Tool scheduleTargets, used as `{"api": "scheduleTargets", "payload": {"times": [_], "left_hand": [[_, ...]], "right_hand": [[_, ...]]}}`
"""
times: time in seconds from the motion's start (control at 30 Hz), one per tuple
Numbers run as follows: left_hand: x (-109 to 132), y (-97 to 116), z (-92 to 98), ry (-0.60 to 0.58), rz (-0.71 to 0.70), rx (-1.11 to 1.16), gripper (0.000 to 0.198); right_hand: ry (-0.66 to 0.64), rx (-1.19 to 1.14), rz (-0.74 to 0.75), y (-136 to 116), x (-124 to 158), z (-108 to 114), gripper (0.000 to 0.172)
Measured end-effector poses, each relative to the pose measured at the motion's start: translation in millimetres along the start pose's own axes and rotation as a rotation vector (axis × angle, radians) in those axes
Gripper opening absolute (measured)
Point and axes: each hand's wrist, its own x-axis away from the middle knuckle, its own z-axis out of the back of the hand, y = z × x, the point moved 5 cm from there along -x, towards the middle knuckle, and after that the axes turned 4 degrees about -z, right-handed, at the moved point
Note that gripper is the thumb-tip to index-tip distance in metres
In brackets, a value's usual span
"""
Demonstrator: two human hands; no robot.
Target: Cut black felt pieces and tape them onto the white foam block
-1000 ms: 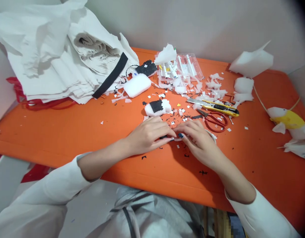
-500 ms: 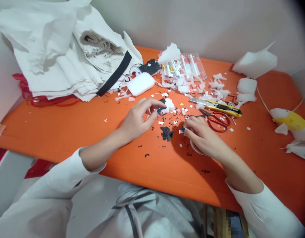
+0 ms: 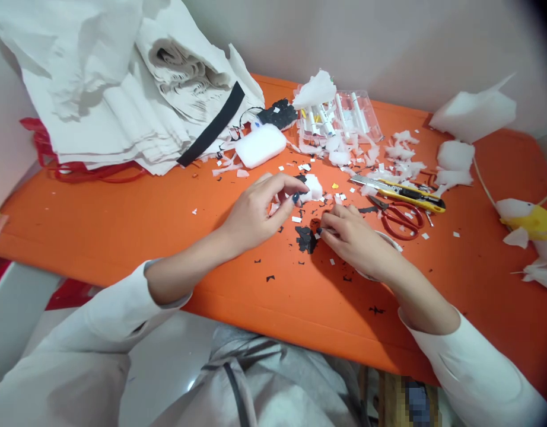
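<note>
My left hand (image 3: 260, 210) is closed in a pinch on a small white foam figure with a black patch (image 3: 312, 187), which rests on the orange table (image 3: 122, 225). My right hand (image 3: 356, 240) lies just to the right with its fingers curled, and its fingertips pinch at a small black paper cut-out (image 3: 305, 239) on the table. A roll of white tape (image 3: 389, 240) shows partly under that hand. Tiny black and white scraps lie scattered around both hands.
Red-handled scissors (image 3: 400, 218) and a yellow utility knife (image 3: 400, 191) lie right of the hands. A white foam block (image 3: 260, 145), a clear marker case (image 3: 336, 118), a tall stack of white paper (image 3: 113, 89) and foam pieces (image 3: 473, 112) sit at the back. A yellow-and-white foam model (image 3: 531, 222) is at the right edge.
My left hand left the spot beside the right one, reached up to the white foam figure and pinched it. A black cut-out was uncovered, and my right fingertips have moved onto it.
</note>
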Motion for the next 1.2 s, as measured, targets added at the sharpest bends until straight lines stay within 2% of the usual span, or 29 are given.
{"api": "scheduleTargets", "payload": {"times": [0.2, 0.47, 0.53, 0.6, 0.7, 0.8, 0.97, 1.2], "left_hand": [[0, 1, 0.1, -0.011, -0.011, -0.030, 0.021], [0, -1, -0.4, -0.049, 0.008, -0.042, 0.022], [0, -2, -4.2, -0.128, 0.043, -0.035, 0.021], [1, -3, -12.7, -0.268, 0.090, 0.015, 0.019], [8, -2, -29.0, -0.486, 0.209, 0.242, 0.024], [15, 0, -41.1, -0.617, 0.335, 0.481, 0.028], [19, 1, -46.3, -0.664, 0.408, 0.608, 0.025], [21, -1, -48.6, -0.689, 0.478, 0.604, 0.015]], "right_hand": [[0.011, 0.024, -0.013, 0, 0, -3, 0.022], [-0.012, -0.182, 0.000, 5, 4, 5, 0.019], [-0.008, -0.242, 0.019, 6, 7, 9, 0.019], [0.002, -0.282, 0.053, 5, 12, 14, 0.020], [0.042, -0.260, 0.112, 0, 21, 21, 0.016], [0.066, -0.205, 0.162, -7, 30, 26, 0.009], [0.122, -0.040, 0.217, -17, 36, 29, 0.012], [0.155, 0.066, 0.259, -17, 38, 24, 0.018]]}}
